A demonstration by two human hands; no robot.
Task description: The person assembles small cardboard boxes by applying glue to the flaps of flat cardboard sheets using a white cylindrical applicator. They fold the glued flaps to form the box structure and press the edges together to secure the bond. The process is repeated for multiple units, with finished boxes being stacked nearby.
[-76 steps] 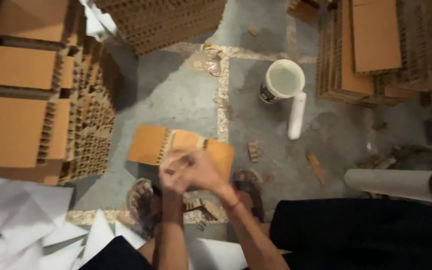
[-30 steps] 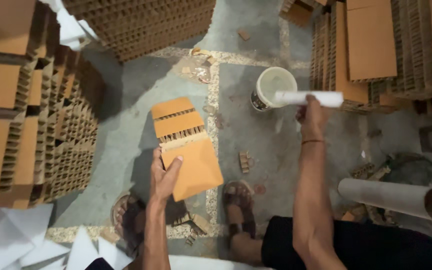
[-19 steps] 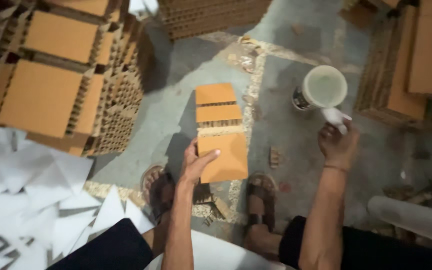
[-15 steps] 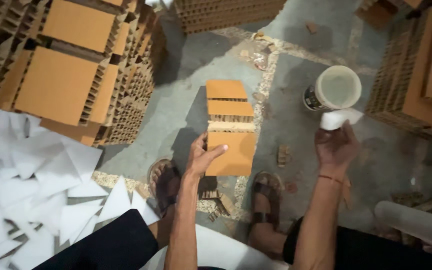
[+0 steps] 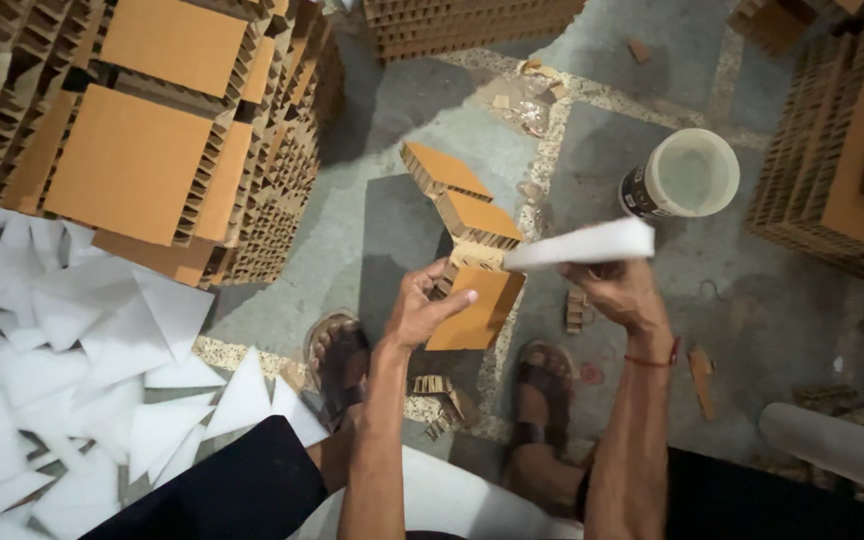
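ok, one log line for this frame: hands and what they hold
left hand: grips cardboard block strip | right hand: holds white roll | nearby: white bucket

A: Where's open room?
B: Bare concrete floor (image 5: 392,215) left of the folded cardboard strip (image 5: 462,255).
A: Obstacles?
B: Cardboard stacks (image 5: 152,150) left, white bucket (image 5: 687,175) right, paper triangles (image 5: 82,370) lower left.

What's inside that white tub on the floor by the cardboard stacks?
The white tub stands open, and its inside looks pale and whitish, perhaps paste or liquid; which one cannot be told. Its bottom is covered by that. The white roll in the right hand is outside it.
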